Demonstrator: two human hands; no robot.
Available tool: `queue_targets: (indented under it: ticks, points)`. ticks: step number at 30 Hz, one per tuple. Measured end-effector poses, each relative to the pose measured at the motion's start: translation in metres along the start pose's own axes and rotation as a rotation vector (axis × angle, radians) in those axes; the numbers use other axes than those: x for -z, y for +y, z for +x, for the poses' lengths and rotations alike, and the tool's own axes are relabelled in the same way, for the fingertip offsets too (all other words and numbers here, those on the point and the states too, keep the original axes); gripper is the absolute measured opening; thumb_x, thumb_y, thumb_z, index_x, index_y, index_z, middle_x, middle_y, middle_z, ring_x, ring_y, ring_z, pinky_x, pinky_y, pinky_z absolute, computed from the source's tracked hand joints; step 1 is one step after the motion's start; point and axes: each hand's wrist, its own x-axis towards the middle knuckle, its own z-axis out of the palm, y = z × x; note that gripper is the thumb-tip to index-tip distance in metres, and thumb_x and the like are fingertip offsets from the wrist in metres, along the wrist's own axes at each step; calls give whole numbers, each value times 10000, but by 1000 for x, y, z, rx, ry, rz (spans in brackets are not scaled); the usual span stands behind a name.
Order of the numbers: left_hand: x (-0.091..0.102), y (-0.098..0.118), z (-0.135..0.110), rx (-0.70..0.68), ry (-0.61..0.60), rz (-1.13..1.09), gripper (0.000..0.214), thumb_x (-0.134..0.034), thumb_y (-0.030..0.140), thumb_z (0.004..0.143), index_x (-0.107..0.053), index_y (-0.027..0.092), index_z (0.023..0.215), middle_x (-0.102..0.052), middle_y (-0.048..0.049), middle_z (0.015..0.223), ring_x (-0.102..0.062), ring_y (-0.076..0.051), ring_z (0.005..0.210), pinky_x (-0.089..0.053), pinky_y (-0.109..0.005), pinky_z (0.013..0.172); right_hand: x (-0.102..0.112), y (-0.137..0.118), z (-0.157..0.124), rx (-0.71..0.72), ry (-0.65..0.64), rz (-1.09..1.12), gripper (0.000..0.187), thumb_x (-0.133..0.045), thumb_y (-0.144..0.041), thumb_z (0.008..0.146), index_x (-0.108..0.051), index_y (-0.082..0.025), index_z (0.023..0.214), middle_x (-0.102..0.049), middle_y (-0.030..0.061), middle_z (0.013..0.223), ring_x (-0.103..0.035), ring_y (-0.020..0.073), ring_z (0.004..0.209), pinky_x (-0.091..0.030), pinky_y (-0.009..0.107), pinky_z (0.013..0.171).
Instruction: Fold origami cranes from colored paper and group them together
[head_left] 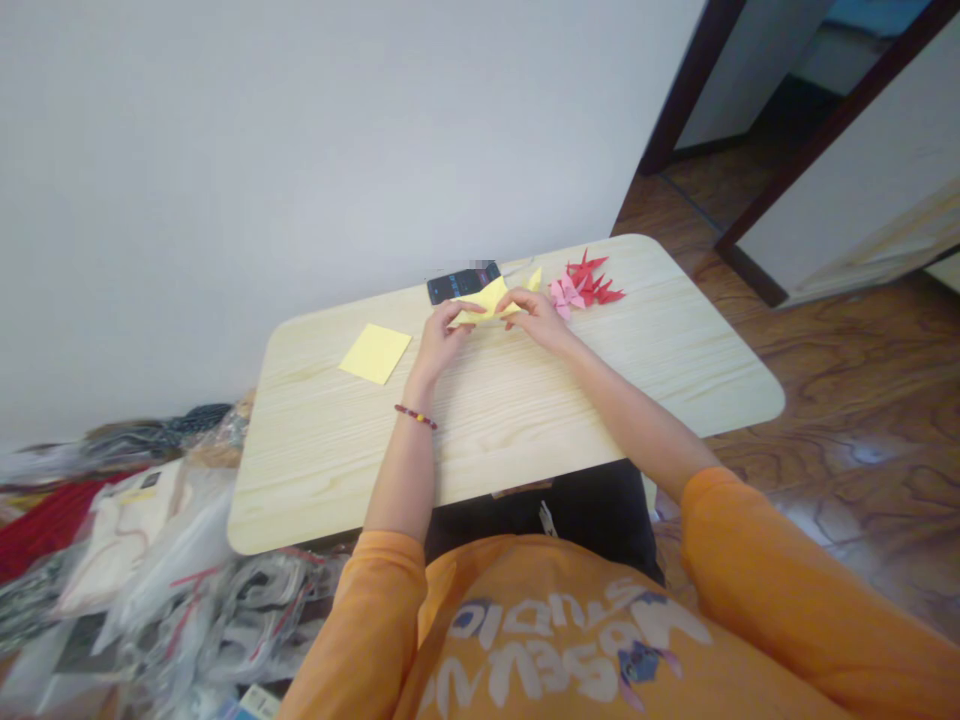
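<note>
A partly folded yellow paper [489,299] is held just above the far middle of the light wooden table [525,420]. My left hand [440,335] pinches its left end, fingers closed on it. At the paper's right end, my right hand [536,313] has its fingers closed on the fold. A flat yellow square sheet [375,353] lies on the table to the left of my left hand.
A dark phone [463,284] lies behind the folded paper near the wall. Several pink [564,295] and red [594,281] folded paper figures sit to the right of my right hand. Plastic bags and clutter [150,590] pile on the floor at the left.
</note>
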Motion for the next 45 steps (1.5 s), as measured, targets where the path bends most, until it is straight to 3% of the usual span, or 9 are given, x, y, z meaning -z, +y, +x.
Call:
queue_targets:
  ticks: [5,11,20,23,26,28,30,36,45]
  points:
    - [-1,-2,-1,29,40,-14,243,-536,94,727,-664,203,902,-606,-45,976,-570,-168,926,-484,-255,731,-1,-2,-2,8,6,-65,134,-558,-119,638,-652,-191,702,-548,32,884,-543,169,881,-535,240,611]
    - [2,-1,0,-50,93,71,173,-581,100,741,-684,200,837,-568,-61,1003,-540,-195,1016,-493,-269,770,-1,-3,-3,19,-10,-60,121,-581,-206,742,-697,-197,777,-531,56,1016,-548,177,943,-542,258,653]
    - [-5,-9,3,-87,164,-50,182,-600,162,734,-675,185,897,-690,-45,952,-643,-167,866,-516,-287,776,-3,2,-1,90,59,-62,161,-615,-318,764,-690,-177,788,-587,55,923,-574,154,816,-520,249,604]
    - [-7,-6,4,-71,170,-131,396,-658,174,691,-614,223,1082,-688,-42,990,-658,-160,821,-519,-243,676,-5,2,-1,92,86,-57,174,-624,-343,752,-651,-171,763,-601,49,889,-571,147,762,-505,246,571]
    - [-7,-5,4,-31,153,-192,603,-690,177,660,-522,250,1235,-691,-46,980,-667,-150,752,-496,-207,583,-7,-1,-3,80,134,-9,242,-646,-333,739,-623,-202,942,-616,26,858,-570,132,712,-488,236,557]
    - [-7,-5,4,19,129,-224,534,-679,193,661,-560,228,1181,-685,-62,1018,-662,-131,675,-485,-201,533,-7,-3,-4,62,152,28,385,-667,-319,728,-564,-243,1091,-621,2,835,-568,120,688,-478,228,559]
    - [-7,-6,3,71,114,-263,430,-671,206,658,-608,203,1084,-676,-77,1058,-651,-114,623,-490,-207,516,-8,-4,-4,40,155,53,441,-687,-316,709,-535,-259,1119,-621,-12,815,-564,114,675,-467,220,556]
    - [-8,-3,1,204,102,-440,406,-721,210,609,-646,188,1007,-704,-50,881,-652,-133,632,-528,-251,583,-8,-5,-2,6,161,110,289,-736,-348,626,-619,-188,836,-614,4,773,-548,123,679,-448,216,509]
    - [-15,-2,6,255,236,-671,152,-730,220,603,-668,178,735,-655,10,658,-556,-68,550,-403,-170,496,-9,-4,0,-132,147,341,258,-767,-317,562,-634,-179,735,-642,-16,673,-571,104,642,-499,236,599]
